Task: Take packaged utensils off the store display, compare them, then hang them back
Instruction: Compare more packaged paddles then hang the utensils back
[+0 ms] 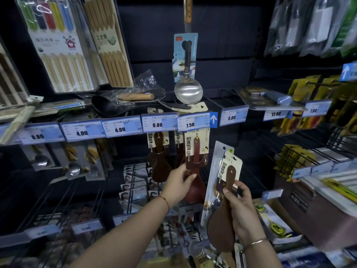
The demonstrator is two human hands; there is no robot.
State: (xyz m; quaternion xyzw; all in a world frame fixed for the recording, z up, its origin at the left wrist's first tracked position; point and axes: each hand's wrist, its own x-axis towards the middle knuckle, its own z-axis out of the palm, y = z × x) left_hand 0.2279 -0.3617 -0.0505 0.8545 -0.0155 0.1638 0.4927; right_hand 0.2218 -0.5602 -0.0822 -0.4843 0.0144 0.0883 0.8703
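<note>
Comparison stage, partly complete: right hand (242,207) is closed around a brown paddle (222,229) and a carded spoon pack (214,176), both off the display. Left hand (178,183) pinches a reddish paddle (195,167) hanging under the 7.50 tag (194,123). Rehanging remains; neighbouring paddles (159,161) crowd the hook.

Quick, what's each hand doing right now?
Left hand: closed on the card of a reddish-brown spoon hanging on the display.
Right hand: holding a dark brown paddle and a clear pack.
</note>
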